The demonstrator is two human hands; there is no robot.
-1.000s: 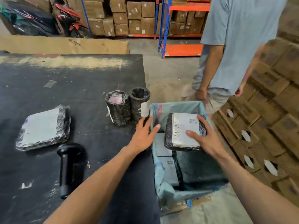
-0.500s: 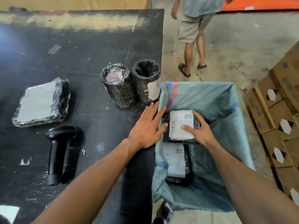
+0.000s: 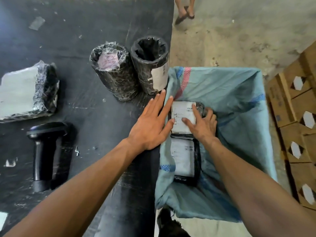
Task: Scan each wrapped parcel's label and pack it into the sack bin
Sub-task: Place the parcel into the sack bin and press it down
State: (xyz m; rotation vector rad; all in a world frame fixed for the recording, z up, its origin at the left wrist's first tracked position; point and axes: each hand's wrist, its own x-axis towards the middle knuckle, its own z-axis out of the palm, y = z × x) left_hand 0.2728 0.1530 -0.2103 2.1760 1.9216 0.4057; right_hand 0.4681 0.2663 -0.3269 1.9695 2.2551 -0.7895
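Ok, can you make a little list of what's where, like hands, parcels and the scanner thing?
left hand: flat and open at the table edge, by the sack bin's rim
right hand: inside the sack bin, grips the upper flat parcel
lower flat parcel: lying in the bin, label up
round parcels: two upright on the black table, one pink-topped, one labelled
flat parcel on table: far left
scanner: lying on the table, untouched

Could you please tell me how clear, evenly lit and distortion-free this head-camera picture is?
Head view: soft, even daylight; mild glare on the flat wrapped parcel and black table; wide-angle bending stretches both forearms; label print under the right hand is too blurred to read.
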